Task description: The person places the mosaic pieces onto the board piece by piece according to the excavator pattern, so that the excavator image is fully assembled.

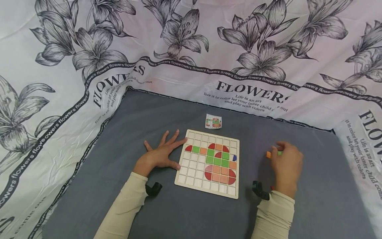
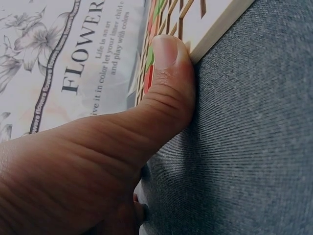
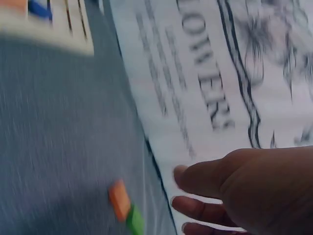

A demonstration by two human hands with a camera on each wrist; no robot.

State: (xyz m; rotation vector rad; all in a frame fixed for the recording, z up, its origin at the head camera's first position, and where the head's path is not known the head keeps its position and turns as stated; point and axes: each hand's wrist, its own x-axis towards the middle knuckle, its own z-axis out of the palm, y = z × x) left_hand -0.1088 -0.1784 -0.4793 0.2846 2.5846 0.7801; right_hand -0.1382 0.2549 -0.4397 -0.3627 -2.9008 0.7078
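A square wooden grid board (image 1: 191,171) lies on the grey cloth, partly filled with red, green and orange pieces. A small blue rounded piece (image 1: 234,158) sits near its right edge. My left hand (image 1: 159,155) is spread at the board's left side, forefinger and thumb touching its edge; the left wrist view shows the thumb (image 2: 168,73) against the board's side. To the right, my right hand (image 1: 287,164) hovers over loose pieces with fingers bent and apart from the thumb. Beside it are an orange block (image 3: 120,199) and a green block (image 3: 135,220). Nothing shows between its fingers.
A small card (image 1: 213,125) printed with a coloured grid pattern lies beyond the board. Close to the right wrist, a red piece (image 1: 273,188) is partly hidden. White flower-printed fabric (image 1: 191,79) borders the grey cloth (image 1: 191,215) at the back and sides.
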